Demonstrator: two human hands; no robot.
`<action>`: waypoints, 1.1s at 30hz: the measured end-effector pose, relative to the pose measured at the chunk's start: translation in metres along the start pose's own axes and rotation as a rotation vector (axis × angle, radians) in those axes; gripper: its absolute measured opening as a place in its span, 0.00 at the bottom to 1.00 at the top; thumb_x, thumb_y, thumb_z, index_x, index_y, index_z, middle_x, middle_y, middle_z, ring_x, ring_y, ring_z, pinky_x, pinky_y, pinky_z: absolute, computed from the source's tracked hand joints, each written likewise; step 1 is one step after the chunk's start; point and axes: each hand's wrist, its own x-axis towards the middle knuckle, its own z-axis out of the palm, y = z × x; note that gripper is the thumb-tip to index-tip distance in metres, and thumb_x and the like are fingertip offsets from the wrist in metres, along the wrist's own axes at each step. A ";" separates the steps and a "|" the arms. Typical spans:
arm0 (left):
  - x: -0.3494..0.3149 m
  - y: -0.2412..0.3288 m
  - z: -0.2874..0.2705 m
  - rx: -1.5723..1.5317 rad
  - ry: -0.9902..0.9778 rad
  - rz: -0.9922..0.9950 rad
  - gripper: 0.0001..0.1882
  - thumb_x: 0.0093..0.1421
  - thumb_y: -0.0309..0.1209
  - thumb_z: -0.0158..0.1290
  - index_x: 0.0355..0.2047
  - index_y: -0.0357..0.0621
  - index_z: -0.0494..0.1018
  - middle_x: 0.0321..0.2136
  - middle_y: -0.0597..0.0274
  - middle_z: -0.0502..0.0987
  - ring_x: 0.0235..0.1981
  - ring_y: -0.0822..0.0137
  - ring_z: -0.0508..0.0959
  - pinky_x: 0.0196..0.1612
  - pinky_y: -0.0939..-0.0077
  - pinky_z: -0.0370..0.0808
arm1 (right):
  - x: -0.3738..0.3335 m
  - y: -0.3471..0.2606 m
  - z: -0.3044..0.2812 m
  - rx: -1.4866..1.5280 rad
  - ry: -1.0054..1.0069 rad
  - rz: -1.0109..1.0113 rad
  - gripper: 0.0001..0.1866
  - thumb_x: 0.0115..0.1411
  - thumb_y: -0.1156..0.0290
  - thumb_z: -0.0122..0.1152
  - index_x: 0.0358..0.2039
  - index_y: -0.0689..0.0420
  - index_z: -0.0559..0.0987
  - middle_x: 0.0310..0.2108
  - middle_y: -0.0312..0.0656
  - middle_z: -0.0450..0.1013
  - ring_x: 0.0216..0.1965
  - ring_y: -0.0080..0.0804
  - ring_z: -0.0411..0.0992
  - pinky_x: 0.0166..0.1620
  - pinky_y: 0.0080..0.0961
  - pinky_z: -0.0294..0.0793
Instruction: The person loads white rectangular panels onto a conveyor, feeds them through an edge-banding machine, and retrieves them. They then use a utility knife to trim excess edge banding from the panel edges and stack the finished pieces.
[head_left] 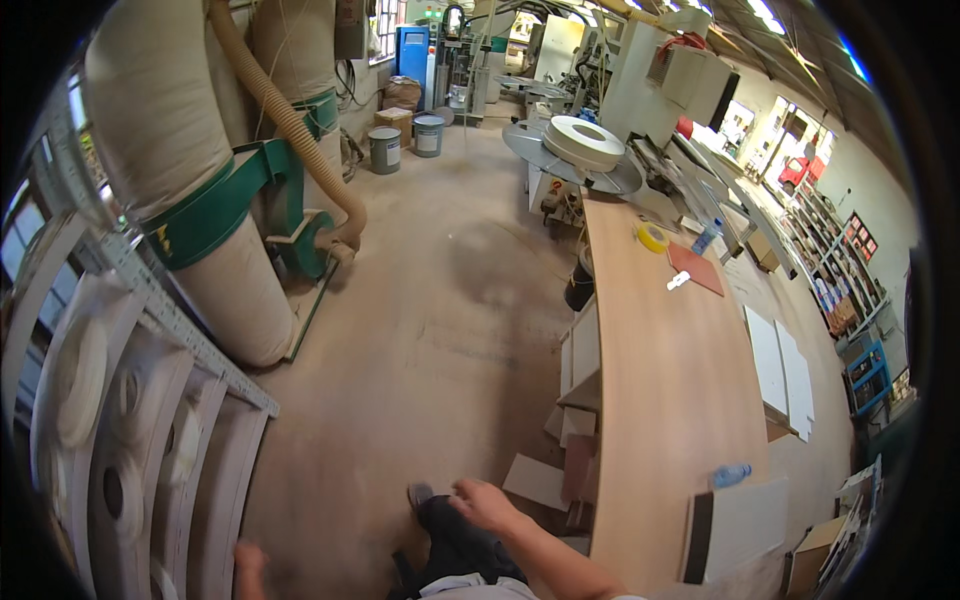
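Observation:
My right hand (485, 503) hangs in front of my dark trousers, left of the long wood-topped table (660, 400). Its fingers are loosely bent and a little apart, with nothing visible in them. My left hand (250, 562) is low at the picture's lower edge, beside the shelf rack (215, 480) with several rolls of pale strip. Motion smears it, so its fingers cannot be made out. Neither hand touches the table. On the tabletop lie a yellow tape roll (652, 237), a reddish-brown sheet (708, 272), a small white item (679, 280) and a plastic bottle (707, 235).
A dust collector (215, 230) with big cloth bags and a ribbed hose (290, 120) stands left. A large white roll (575, 150) lies on a round metal plate beyond the table. Boards (535, 482) lean under the table's left side. Another bottle (731, 474) lies near a white panel (745, 530).

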 end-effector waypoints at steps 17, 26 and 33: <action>0.245 0.478 0.187 0.088 -0.594 0.092 0.16 0.62 0.38 0.56 0.39 0.35 0.82 0.36 0.42 0.83 0.32 0.49 0.83 0.36 0.54 0.79 | 0.574 -0.036 -0.320 -0.078 0.064 -0.065 0.22 0.67 0.58 0.60 0.55 0.59 0.74 0.48 0.58 0.77 0.50 0.60 0.76 0.52 0.49 0.77; 0.494 0.741 0.307 0.165 -0.703 -0.086 0.17 0.61 0.35 0.54 0.43 0.35 0.82 0.38 0.44 0.84 0.36 0.50 0.83 0.41 0.52 0.78 | 0.804 0.008 -0.500 -0.348 -0.016 0.169 0.26 0.64 0.53 0.63 0.54 0.60 0.74 0.54 0.59 0.74 0.57 0.58 0.71 0.58 0.49 0.72; 0.680 1.164 0.374 0.372 -0.395 0.709 0.22 0.66 0.42 0.52 0.33 0.32 0.82 0.33 0.42 0.83 0.37 0.42 0.83 0.43 0.51 0.78 | 0.897 0.079 -0.788 -0.580 1.014 0.187 0.32 0.56 0.67 0.73 0.58 0.66 0.71 0.53 0.60 0.71 0.55 0.58 0.69 0.60 0.46 0.69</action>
